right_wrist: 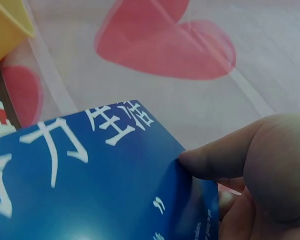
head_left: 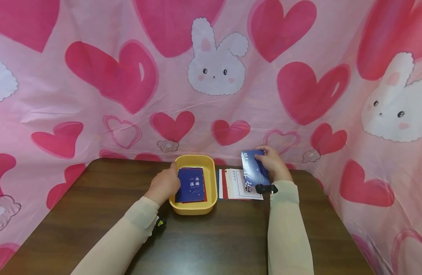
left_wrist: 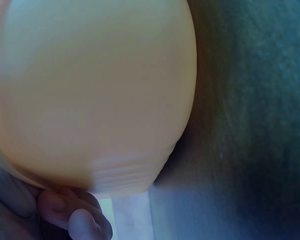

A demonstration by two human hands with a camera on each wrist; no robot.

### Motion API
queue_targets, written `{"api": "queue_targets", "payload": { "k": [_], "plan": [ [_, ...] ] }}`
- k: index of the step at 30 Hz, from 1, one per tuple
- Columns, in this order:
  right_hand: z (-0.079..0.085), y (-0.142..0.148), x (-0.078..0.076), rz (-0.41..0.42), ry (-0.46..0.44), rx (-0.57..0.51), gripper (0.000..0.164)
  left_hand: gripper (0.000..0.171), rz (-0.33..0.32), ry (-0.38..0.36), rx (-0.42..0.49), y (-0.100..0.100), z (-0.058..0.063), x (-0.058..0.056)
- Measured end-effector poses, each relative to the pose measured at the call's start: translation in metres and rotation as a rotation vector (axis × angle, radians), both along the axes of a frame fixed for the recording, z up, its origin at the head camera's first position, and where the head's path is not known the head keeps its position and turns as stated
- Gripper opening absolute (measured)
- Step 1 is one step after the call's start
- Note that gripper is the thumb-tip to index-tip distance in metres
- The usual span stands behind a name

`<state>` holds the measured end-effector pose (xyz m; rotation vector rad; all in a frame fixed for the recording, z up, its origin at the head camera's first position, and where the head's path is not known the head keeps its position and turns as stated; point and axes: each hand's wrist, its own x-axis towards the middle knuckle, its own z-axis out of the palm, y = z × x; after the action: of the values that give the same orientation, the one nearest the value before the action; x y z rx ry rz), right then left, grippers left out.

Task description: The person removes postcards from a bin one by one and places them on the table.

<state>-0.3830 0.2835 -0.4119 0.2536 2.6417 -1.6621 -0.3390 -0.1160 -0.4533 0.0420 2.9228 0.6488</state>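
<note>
My left hand (head_left: 164,184) grips the left wall of a yellow plastic tub (head_left: 194,209); its curled fingers (left_wrist: 60,207) show at the rim in the left wrist view. Inside the tub lies a dark blue card (head_left: 188,194) with white characters, a red card edge (head_left: 205,191) peeking out beneath. My right hand (head_left: 273,165) pinches another blue card (right_wrist: 90,190) with large white characters by its edge, thumb on the printed face. It is held tilted above a fanned pile of cards (head_left: 236,191), right of the tub, covering part of it.
The dark wooden table (head_left: 204,244) carries the tub and pile near its back edge. A pink curtain (head_left: 135,126) with hearts and rabbits hangs close behind the table and along its sides. Dark straps (head_left: 264,188) circle the wrists.
</note>
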Motion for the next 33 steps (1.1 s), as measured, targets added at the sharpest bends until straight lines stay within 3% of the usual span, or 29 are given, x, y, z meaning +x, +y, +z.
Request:
{"api": "queue_targets", "payload": {
  "k": [18,25,33],
  "plan": [
    [-0.038,0.029,-0.008,-0.060,-0.110,0.173,0.041,0.073,0.006,-0.003,0.001,-0.001,-0.002,-0.002],
    [-0.047,0.028,-0.011,0.022,-0.134,0.197,0.045,0.074,0.011,-0.007,0.006,-0.001,-0.003,-0.003],
    [-0.052,0.016,-0.012,0.070,-0.149,0.149,0.043,0.070,-0.009,0.034,-0.001,-0.003,-0.005,-0.003]
  ]
}}
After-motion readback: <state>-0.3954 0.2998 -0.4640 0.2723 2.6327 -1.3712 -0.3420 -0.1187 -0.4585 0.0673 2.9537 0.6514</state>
